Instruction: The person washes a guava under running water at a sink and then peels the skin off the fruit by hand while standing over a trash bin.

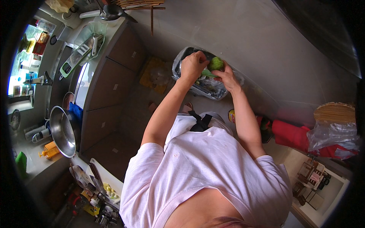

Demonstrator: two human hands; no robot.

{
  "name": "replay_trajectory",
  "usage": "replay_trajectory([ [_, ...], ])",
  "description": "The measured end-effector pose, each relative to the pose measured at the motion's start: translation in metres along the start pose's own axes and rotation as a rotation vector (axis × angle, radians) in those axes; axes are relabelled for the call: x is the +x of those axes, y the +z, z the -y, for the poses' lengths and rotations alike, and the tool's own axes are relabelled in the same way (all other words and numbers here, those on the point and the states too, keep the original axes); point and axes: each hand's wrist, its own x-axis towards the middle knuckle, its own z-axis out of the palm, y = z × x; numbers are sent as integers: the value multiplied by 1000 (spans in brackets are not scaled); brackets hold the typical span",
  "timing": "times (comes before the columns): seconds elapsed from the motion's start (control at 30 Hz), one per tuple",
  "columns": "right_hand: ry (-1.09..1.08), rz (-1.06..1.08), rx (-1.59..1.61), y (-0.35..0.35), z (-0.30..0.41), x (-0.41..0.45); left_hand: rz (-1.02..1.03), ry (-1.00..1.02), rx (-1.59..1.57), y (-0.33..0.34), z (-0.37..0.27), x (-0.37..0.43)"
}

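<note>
A lined waste bin [218, 95] stands on the floor by the wall, with a clear plastic bag folded over its rim and scraps inside. Above it, my right hand [228, 77] grips a round green vegetable [216, 63], its exact kind unclear. A loose-looking green leaf [208, 74] hangs below the vegetable, by my right fingers. My left hand [193, 65] is just left of the vegetable, fingers curled and pinched together. Whether something thin is between those fingertips is hidden.
Dark cabinets [104, 85] run along the left, under a counter holding a steel bowl [63, 131] and a green-framed grater [81, 54]. A yellow mat [154, 75] lies beside the bin. Red bags [291, 136] are at the right. Chopped pieces [109, 190] sit lower left.
</note>
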Motion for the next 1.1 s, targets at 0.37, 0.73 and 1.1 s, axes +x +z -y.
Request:
replay_trajectory([
  [0.37, -15, 1, -93, 6, 6, 2, -2, 66, -100, -3, -5, -4],
  [0.73, -50, -17, -101, 10, 12, 1, -134, 118, -54, 6, -10, -5],
  [1.1, -67, -2, -88, 12, 10, -2, -78, 80, -74, 4, -11, -2],
])
